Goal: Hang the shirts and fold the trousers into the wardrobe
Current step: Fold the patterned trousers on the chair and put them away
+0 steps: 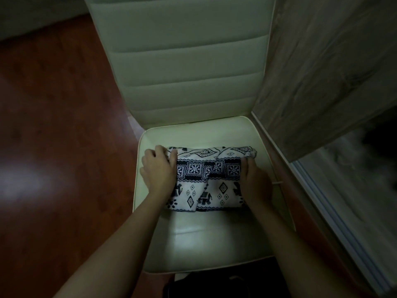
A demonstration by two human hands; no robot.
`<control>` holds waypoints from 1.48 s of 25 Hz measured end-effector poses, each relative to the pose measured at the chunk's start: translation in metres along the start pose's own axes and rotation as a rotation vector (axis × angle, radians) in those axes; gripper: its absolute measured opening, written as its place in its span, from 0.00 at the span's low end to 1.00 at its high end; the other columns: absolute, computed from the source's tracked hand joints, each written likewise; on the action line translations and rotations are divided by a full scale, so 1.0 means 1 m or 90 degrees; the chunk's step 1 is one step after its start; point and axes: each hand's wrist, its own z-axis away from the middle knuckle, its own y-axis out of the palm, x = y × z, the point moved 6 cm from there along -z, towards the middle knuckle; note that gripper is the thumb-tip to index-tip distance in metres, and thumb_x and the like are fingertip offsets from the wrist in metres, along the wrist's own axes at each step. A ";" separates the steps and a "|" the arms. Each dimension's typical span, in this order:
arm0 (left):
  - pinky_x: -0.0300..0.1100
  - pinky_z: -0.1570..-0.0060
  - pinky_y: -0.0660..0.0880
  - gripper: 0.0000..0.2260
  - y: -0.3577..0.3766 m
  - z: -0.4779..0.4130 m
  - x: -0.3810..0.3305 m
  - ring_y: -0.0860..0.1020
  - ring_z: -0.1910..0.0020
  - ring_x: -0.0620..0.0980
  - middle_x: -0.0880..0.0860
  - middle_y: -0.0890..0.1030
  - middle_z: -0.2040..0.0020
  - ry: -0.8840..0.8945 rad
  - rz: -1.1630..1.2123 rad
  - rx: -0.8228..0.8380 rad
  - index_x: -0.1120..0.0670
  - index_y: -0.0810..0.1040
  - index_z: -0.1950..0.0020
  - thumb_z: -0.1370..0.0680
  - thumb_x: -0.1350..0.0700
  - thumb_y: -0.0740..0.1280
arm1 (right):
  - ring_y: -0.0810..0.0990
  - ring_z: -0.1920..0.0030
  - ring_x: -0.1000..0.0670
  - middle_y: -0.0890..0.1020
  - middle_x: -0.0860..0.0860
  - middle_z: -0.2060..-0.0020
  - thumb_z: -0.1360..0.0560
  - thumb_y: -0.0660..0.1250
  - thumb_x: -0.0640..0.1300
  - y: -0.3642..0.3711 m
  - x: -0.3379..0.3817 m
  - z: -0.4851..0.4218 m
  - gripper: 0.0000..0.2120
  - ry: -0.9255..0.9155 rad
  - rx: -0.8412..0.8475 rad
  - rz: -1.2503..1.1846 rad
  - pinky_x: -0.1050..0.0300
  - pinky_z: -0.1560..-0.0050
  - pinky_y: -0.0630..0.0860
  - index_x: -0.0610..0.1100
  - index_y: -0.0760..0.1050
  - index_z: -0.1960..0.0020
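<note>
Dimly lit: left hand (pixel 158 172), right hand (pixel 256 179) grip folded trousers (pixel 206 175); right fingertips hidden.

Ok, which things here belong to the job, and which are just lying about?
Job: folded black-and-white elephant-print trousers; cream padded chair under them; wood-grain panel, probably the wardrobe.
Lying about: small pale item at the seat's right edge; dark object below the seat front.

My left hand (pixel 158 171) and right hand (pixel 256 181) grip opposite ends of folded black-and-white elephant-print trousers (pixel 209 179) lying across the seat of a cream padded chair (pixel 214 233), wooden floor (pixel 64 125) to the chair's left, a grey wood-grain panel (pixel 322 72) to its right.
</note>
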 end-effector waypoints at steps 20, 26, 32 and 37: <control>0.50 0.53 0.73 0.29 0.014 0.074 0.030 0.76 0.48 0.60 0.58 0.79 0.50 -0.189 0.207 0.048 0.57 0.70 0.42 0.27 0.32 0.61 | 0.76 0.50 0.39 0.77 0.39 0.49 0.27 0.50 0.67 0.022 -0.018 0.037 0.33 0.149 0.047 -0.016 0.45 0.51 0.75 0.39 0.69 0.43; 0.44 0.63 0.65 0.20 0.005 0.061 0.031 0.75 0.61 0.57 0.54 0.76 0.60 -0.192 0.252 0.011 0.58 0.70 0.53 0.26 0.40 0.66 | 0.79 0.53 0.41 0.78 0.43 0.50 0.21 0.55 0.54 0.010 -0.023 0.029 0.20 0.243 0.024 -0.220 0.49 0.58 0.77 0.39 0.63 0.38; 0.43 0.62 0.68 0.17 -0.055 0.049 -0.016 0.76 0.60 0.53 0.53 0.79 0.58 -0.122 0.391 -0.040 0.56 0.74 0.52 0.26 0.42 0.67 | 0.78 0.63 0.54 0.77 0.48 0.53 0.21 0.54 0.53 -0.071 0.019 0.022 0.23 0.150 -0.083 -0.337 0.66 0.69 0.74 0.38 0.60 0.34; 0.44 0.60 0.68 0.17 -0.193 0.027 -0.119 0.75 0.58 0.53 0.53 0.78 0.58 -0.016 0.459 -0.088 0.59 0.73 0.54 0.26 0.44 0.69 | 0.80 0.55 0.39 0.80 0.38 0.54 0.21 0.56 0.55 -0.220 0.088 -0.009 0.19 0.090 -0.256 -0.326 0.52 0.60 0.74 0.39 0.65 0.47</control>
